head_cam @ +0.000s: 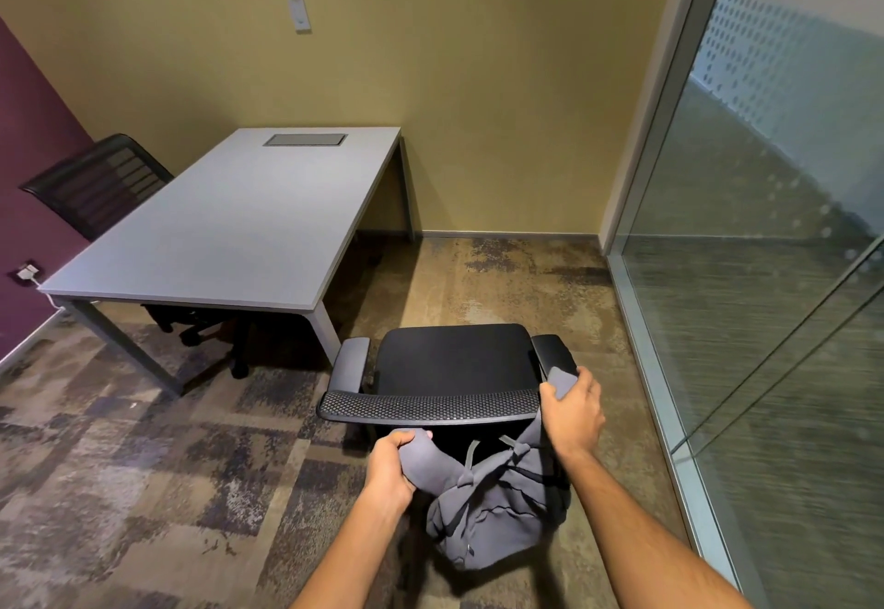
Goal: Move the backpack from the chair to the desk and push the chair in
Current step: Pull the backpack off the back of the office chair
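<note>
A grey backpack [497, 508] hangs behind the backrest of a black office chair [454, 359], on my side of it. My left hand [392, 469] is closed around one grey shoulder strap below the backrest's mesh top edge. My right hand [571, 405] grips the other strap at the backrest's right end, by the right armrest. The chair's seat is bare and faces away from me, toward the wall. The grey desk [229, 235] stands ahead to the left, its near right corner close to the chair's left armrest.
A second black mesh chair [95, 182] sits at the desk's far left side by the purple wall. A glass partition [765, 273] runs along the right. Patterned carpet [143, 465] covers the floor. A wall socket with a plug [26, 268] is low on the left.
</note>
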